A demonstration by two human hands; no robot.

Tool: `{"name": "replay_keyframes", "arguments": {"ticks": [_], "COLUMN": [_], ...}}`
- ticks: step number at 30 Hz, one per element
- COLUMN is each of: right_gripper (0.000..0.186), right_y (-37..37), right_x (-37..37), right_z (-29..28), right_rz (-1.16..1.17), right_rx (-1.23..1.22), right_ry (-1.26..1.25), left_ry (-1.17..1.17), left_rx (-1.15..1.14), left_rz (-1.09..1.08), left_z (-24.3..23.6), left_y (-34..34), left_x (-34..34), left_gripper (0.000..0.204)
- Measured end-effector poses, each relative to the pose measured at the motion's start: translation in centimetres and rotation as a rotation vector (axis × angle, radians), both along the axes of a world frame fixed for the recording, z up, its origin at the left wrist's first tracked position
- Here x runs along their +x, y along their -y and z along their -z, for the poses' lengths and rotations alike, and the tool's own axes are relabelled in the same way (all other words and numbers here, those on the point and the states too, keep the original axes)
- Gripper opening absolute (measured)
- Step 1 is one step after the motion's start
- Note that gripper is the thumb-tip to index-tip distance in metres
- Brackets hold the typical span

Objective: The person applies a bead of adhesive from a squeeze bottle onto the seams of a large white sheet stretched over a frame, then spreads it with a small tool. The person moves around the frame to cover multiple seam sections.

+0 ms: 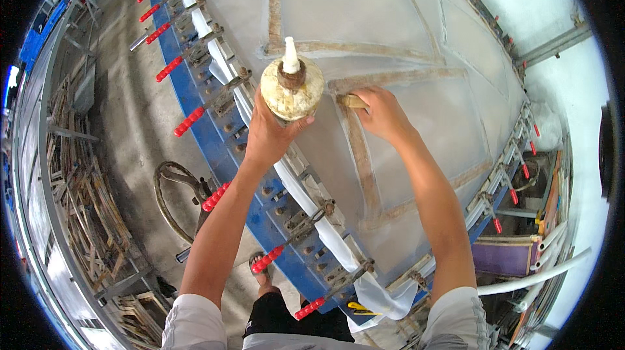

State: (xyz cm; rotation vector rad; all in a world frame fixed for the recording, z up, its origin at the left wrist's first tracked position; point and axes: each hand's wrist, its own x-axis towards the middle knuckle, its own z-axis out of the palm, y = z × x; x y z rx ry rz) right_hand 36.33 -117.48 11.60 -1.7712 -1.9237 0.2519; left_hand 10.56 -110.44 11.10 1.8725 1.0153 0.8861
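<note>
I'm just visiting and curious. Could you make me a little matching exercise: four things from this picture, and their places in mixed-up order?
Things:
1. Cream-coloured bottle
2. Small tan block
3. Round handwheel
4. Red grips

Places:
A. Left of the blue frame, above the floor
B. In the person's right hand
C. In a row along the blue frame
D. In the person's left hand

Pairs: 1-D, 2-B, 3-A, 4-C.

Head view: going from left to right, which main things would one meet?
Wooden strips, handwheel, white-nozzled bottle, right hand, purple panel.
</note>
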Motion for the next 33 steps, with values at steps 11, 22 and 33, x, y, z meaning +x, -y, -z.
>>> {"name": "replay_keyframes", "arguments": {"ticks": [11, 22, 33], "right_gripper": [0.036, 0.037, 0.042], "right_y": [-3.2, 7.3, 25.0], "right_x": [0.8, -1.0, -5.1], "right_z": [-1.7, -2.0, -2.7], "right_rz": [-0.012, -0.132, -0.164], "right_rx": [-0.155, -0.243, -0.25], "right_ry": [0.002, 0.025, 0.01], "left_ry": [-0.009, -0.028, -0.082], "left_rx": [0.022, 0.11, -0.032], "left_rz": [-0.017, -0.034, -0.062], "left_z": [0.5, 1.0, 0.2], "left_y": [-0.3, -0.3, 0.0], "left_x": [0.1, 0.0, -0.1], "left_gripper": [0.105, 0.106, 0.103]}}
